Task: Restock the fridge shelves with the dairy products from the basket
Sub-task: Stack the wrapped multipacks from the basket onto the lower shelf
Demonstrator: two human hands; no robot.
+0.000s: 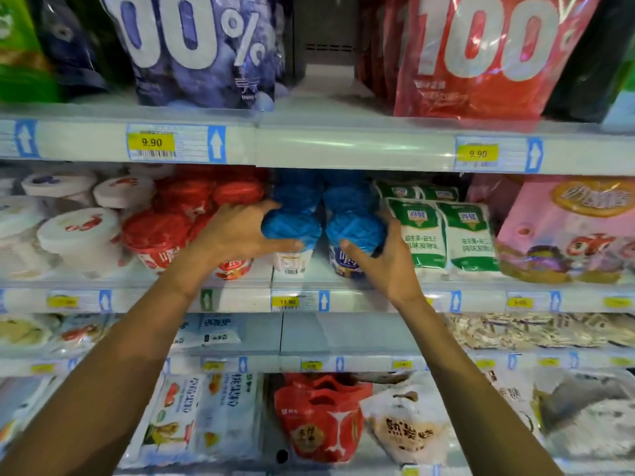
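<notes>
Squaring left cup (292, 230) and right cup (355, 228) at shelf (364, 298) front edge; left hand (240, 233), right hand (386, 259) gripping 1 each; keep upright.

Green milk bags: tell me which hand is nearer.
Right. The right hand grips a blue-lidded cup beside the green milk bags; the left hand grips the next cup, farther left.

- The left hand (240, 231) is bare, with slim fingers.
- The right hand (388, 262) is bare too, and its wrist is narrow.
- The left forearm (130, 355) is bare along all its visible length, long and slim.
- The right forearm (457, 365) is bare in the same way.
</notes>
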